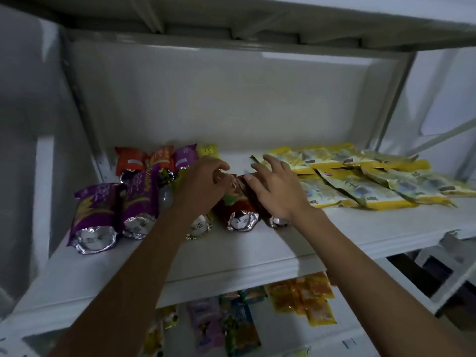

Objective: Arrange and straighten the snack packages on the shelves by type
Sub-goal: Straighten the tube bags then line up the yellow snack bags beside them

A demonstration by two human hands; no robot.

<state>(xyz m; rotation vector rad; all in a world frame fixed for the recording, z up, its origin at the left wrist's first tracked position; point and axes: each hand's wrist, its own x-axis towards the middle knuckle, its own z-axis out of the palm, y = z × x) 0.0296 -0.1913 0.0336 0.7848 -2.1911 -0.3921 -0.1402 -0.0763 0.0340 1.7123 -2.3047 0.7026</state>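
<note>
On the white shelf (257, 251) a red foil snack package (238, 202) lies in the middle, silver end toward me. My left hand (203, 184) pinches its far end with curled fingers. My right hand (278, 189) rests on the package's right side, fingers spread and fairly straight. Two purple packages (95, 210) lie at the left, with orange, red and purple packages (131, 161) behind them. A spread of yellow flat packets (360, 176) covers the right part of the shelf.
The shelf above (283, 27) hangs low over the work area. A lower shelf holds mixed packets, yellow-orange ones (304, 297) among them. The back panel (231, 104) closes off the rear. A white frame (450, 266) stands at lower right.
</note>
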